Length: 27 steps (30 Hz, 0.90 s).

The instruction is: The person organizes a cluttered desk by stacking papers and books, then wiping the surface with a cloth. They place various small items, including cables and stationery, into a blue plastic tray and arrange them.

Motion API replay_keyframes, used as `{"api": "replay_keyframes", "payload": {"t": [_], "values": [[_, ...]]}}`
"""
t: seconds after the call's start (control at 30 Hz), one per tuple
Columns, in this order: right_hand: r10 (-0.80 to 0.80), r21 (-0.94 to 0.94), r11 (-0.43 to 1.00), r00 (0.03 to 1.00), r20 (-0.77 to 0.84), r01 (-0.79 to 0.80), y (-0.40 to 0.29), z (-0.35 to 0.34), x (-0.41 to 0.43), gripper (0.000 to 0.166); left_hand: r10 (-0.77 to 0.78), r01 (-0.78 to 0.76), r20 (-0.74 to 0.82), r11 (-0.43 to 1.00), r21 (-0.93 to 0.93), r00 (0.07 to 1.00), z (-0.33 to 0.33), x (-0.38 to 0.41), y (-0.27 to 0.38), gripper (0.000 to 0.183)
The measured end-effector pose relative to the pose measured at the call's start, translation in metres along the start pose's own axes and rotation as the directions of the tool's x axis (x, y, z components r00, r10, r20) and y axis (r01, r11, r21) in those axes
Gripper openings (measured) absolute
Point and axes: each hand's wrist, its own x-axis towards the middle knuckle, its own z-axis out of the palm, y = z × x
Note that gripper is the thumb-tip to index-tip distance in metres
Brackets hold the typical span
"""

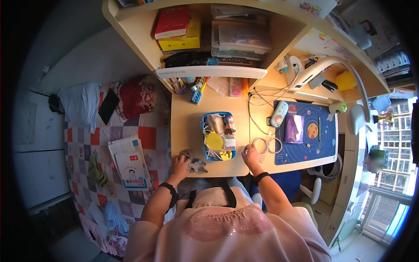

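Note:
My left hand (182, 167) grips a crumpled grey cloth (195, 165) against the front left of the wooden desk (186, 131). My right hand (250, 156) has its fingers at the rim of one of two joined pale rings (260, 146); whether they hold it is not plain. Beside the rings lies a clear ruler-like strip (262, 158). Between my hands, farther back, stands a blue plastic basket (203, 151) packed with a yellow round item (214, 141), white cords and small boxes.
A blue planet-print desk mat (288, 154) on the right bears a purple-and-white packet (294, 129), a pencil case (280, 114) and a green pencil (319, 128). Black cables (253, 113) run behind. Shelves (183, 72) overhang the desk; a lamp (356, 85) arches at right. Books (131, 170) lie on the bed.

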Motion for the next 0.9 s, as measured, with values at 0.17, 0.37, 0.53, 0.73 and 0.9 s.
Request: {"api": "replay_keyframes", "payload": {"t": [0.17, 0.37, 0.53, 0.73, 0.9], "values": [[0.055, 0.579, 0.814, 0.998, 0.01, -0.051, -0.087, -0.068, 0.002, 0.007, 0.102, -0.1, 0.02, 0.991, -0.09, 0.995, -0.015, 0.0, -0.016, 0.045], [0.091, 0.619, 0.782, 0.996, -0.001, -0.071, -0.121, -0.03, 0.029, 0.015, 0.147, -0.148, -0.084, 0.989, -0.003, 0.986, -0.006, 0.004, -0.016, 0.042], [0.262, 0.584, 0.798, 0.959, -0.112, -0.15, -0.123, -0.029, 0.013, 0.022, 0.093, -0.095, -0.066, 0.995, -0.037, 0.993, -0.007, 0.002, -0.012, 0.042], [0.267, 0.351, 0.914, 0.954, -0.139, -0.204, -0.059, 0.002, -0.01, 0.026, 0.15, -0.159, -0.066, 0.973, -0.167, 0.987, 0.009, 0.008, -0.027, 0.047], [0.235, 0.444, 0.868, 0.972, 0.026, -0.222, -0.058, 0.007, -0.005, 0.028, 0.13, -0.205, -0.203, 0.889, -0.41, 0.97, 0.0, 0.006, -0.022, 0.044]]}}
